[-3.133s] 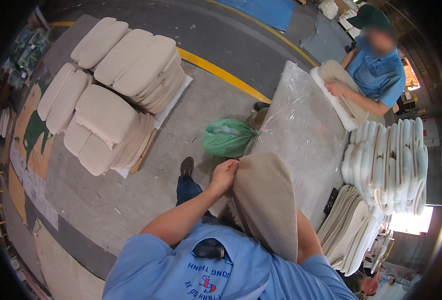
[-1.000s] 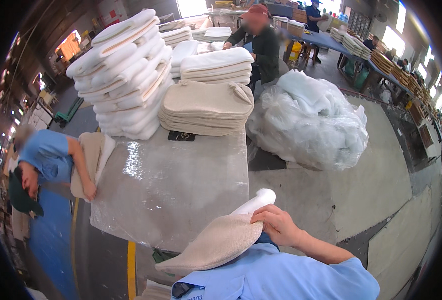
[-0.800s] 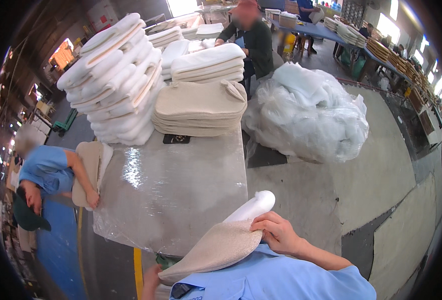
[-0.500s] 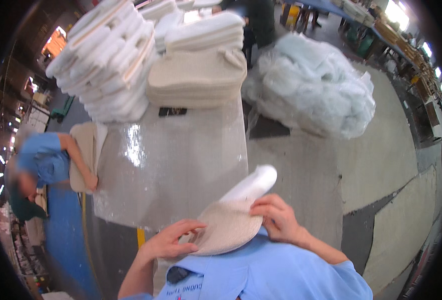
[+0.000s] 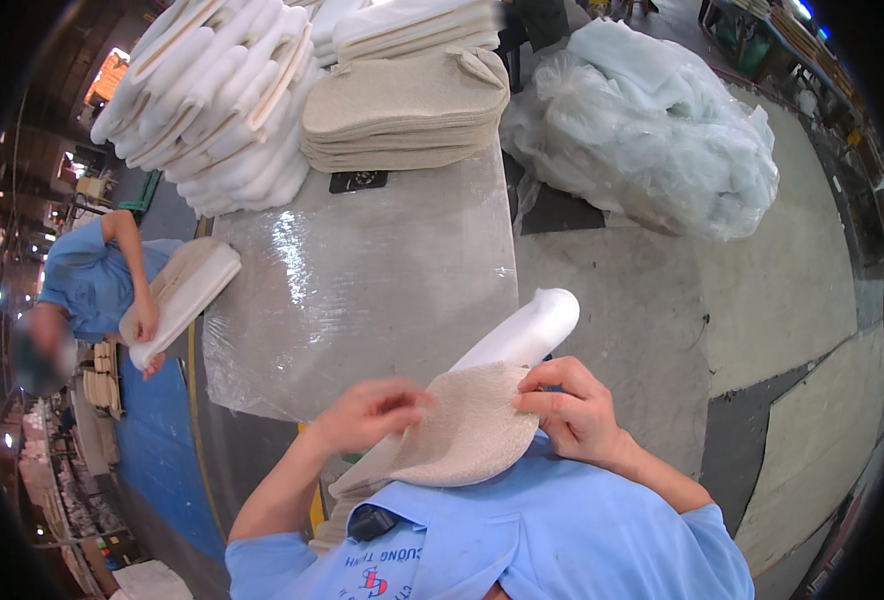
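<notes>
A beige fabric cover (image 5: 468, 430) lies in front of my chest, and a smooth white foam pad (image 5: 525, 328) sticks out beyond its far edge. My right hand (image 5: 574, 408) pinches the cover's upper right edge between thumb and fingers. At the cover's left side is my left hand (image 5: 374, 412), its fingers smeared by motion, so I cannot tell whether they grip the fabric. The near end of the cover rests against my blue shirt. How far the pad reaches inside is hidden.
Ahead stands a plastic-covered table (image 5: 392, 270) with a stack of beige covers (image 5: 402, 115) and a tall pile of white pads (image 5: 212, 90). A plastic-wrapped white bundle (image 5: 652, 140) sits right of it. To the left, a co-worker (image 5: 102, 275) handles another beige-and-white pad (image 5: 187, 300).
My left hand has moved up along the cover's left side, while my right hand stays at the right edge. The co-worker's pad has turned and now slants, showing its white side.
</notes>
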A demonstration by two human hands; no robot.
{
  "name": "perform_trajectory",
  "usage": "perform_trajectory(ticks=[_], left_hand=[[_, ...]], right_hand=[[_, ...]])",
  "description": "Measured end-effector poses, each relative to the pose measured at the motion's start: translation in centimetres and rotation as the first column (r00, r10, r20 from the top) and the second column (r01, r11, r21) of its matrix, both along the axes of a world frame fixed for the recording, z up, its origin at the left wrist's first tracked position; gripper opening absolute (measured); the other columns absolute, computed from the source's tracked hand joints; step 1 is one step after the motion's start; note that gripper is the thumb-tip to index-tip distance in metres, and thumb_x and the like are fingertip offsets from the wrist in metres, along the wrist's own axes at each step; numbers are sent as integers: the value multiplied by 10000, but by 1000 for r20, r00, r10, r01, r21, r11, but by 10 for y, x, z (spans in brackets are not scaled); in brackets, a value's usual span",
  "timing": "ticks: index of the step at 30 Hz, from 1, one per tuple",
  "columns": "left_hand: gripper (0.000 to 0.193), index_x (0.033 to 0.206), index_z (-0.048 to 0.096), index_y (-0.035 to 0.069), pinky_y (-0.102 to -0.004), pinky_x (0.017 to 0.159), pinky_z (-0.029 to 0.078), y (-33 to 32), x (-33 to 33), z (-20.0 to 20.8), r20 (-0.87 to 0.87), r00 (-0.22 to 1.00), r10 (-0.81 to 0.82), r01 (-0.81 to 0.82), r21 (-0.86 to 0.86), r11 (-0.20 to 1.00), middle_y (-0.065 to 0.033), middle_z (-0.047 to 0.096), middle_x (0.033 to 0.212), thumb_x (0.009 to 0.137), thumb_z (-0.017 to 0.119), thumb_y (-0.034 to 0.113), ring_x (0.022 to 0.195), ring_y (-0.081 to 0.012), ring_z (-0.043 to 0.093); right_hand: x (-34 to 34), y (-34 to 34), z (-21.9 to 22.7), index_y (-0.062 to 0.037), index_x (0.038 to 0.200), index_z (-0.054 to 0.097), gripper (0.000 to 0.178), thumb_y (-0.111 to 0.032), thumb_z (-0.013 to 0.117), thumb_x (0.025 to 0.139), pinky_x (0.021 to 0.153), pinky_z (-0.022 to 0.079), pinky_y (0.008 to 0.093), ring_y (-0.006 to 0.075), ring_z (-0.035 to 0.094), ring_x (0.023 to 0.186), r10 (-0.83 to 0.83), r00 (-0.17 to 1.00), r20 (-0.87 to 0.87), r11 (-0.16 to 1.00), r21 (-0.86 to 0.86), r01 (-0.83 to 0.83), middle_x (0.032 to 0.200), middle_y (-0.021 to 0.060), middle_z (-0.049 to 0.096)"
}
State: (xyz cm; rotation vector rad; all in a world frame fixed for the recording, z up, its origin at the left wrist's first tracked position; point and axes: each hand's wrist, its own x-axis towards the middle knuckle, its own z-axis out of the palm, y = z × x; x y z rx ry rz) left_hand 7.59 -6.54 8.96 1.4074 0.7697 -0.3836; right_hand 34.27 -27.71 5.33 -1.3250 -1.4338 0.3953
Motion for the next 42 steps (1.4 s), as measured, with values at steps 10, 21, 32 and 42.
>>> perform_trajectory(ticks=[10,21,32,42], left_hand=[[323,1229,678,101,-430,1070,474,-4,94,-4,320,759,-568,291,613,734,-107,609,1331,922,651,5,1239,-340,573],[200,940,688,74,-346,892,491,28,95,1,324,802,-501,414,302,859,-17,693,1102,818,843,108,1024,-201,604],[223,1001,727,96,-332,777,503,50,69,-27,187,939,-287,272,105,957,18,682,904,890,810,271,865,-133,627],[499,1099,775,28,-288,810,464,39,85,-24,-47,914,-403,383,-225,896,-22,669,1017,1015,670,509,916,-135,566]], right_hand=[[-9,-9,5,-170,1049,815,305,-43,790,772,825,590,346,229,676,958,4,991,136,986,164,-26,1052,26,707],[-7,-22,10,-161,1050,816,325,-20,791,758,826,594,346,242,679,969,70,994,82,990,115,-79,1087,43,711],[-2,-17,13,-143,973,824,266,8,816,755,854,583,374,268,686,1028,155,988,23,986,62,-156,1145,74,694],[0,-7,19,-155,1021,821,322,10,793,746,878,597,366,265,681,1023,181,981,74,982,47,-184,1131,55,700]])
